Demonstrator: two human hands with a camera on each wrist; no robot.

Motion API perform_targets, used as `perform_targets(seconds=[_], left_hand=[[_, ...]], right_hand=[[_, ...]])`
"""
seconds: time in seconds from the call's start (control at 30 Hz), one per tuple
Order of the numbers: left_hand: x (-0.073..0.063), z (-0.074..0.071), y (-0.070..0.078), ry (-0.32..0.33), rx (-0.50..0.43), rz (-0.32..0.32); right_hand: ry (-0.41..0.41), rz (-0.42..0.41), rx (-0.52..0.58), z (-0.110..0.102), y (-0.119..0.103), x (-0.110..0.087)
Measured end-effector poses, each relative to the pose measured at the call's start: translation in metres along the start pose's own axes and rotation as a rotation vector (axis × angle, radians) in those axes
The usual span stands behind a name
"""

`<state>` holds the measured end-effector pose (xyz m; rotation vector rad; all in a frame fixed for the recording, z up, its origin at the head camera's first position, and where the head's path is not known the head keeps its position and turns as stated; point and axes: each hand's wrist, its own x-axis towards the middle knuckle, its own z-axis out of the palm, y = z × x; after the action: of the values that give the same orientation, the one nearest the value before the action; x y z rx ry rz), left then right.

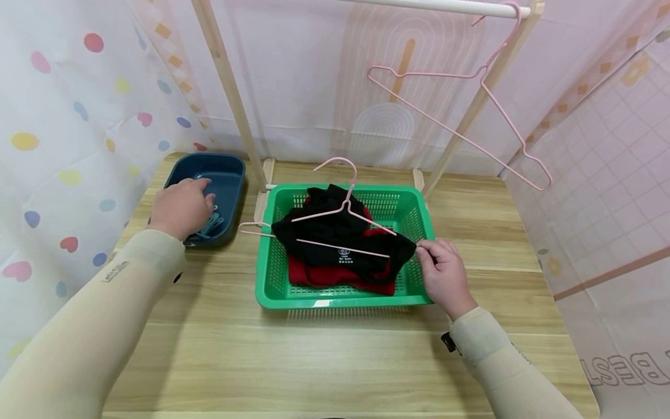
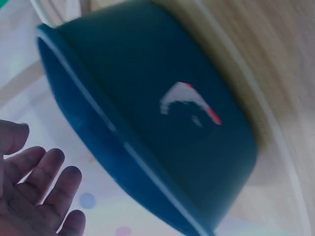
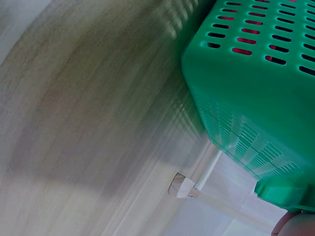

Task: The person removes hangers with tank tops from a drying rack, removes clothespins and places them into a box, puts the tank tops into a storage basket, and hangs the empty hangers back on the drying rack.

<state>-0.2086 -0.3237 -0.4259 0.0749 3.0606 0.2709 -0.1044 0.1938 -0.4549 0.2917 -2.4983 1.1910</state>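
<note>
A black garment with a white print hangs on a pink clothes hanger over the green basket. My right hand pinches the garment's right corner, at the hanger's right end. Red cloth lies underneath, inside the basket. To the left, my left hand hovers over the dark blue basin with relaxed fingers, which appear empty in the left wrist view. Blue-grey clips lie in the basin, partly hidden by that hand. Only a bit of the right hand shows in the right wrist view.
Another pink hanger hangs from the white rail at upper right. Wooden posts carry the rail and stand behind the basket. The wooden table reaches to the patterned curtains.
</note>
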Motion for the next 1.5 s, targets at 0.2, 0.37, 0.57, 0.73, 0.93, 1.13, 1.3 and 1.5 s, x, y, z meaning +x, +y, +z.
perform_targets(seconds=[0.2, 0.37, 0.57, 0.73, 0.93, 1.13, 1.3, 1.5], left_hand=[[-0.011, -0.009, 0.022, 0.103, -0.047, 0.081], [-0.018, -0.013, 0.040, 0.160, -0.086, 0.131], [-0.024, -0.014, 0.059, 0.206, -0.141, 0.214], [-0.035, -0.013, 0.077, 0.201, -0.199, 0.276], [-0.045, -0.009, 0.097, 0.122, -0.238, 0.356], [-0.051, -0.002, 0.110, 0.108, -0.234, 0.444], [-0.055, 0.005, 0.115, 0.089, -0.223, 0.483], [-0.057, 0.009, 0.118, 0.097, -0.191, 0.510]], right_hand=[[0.004, -0.009, -0.008, 0.000, 0.000, 0.000], [0.005, -0.005, -0.004, 0.000, 0.000, 0.000], [0.010, -0.009, -0.004, 0.000, 0.000, 0.000], [0.006, 0.002, -0.002, 0.000, 0.000, 0.000], [0.009, 0.015, 0.015, -0.001, -0.002, -0.001], [0.012, 0.026, 0.020, -0.003, -0.003, -0.001], [0.013, 0.032, 0.029, -0.003, -0.005, -0.001], [0.013, 0.032, 0.037, -0.004, -0.006, -0.001]])
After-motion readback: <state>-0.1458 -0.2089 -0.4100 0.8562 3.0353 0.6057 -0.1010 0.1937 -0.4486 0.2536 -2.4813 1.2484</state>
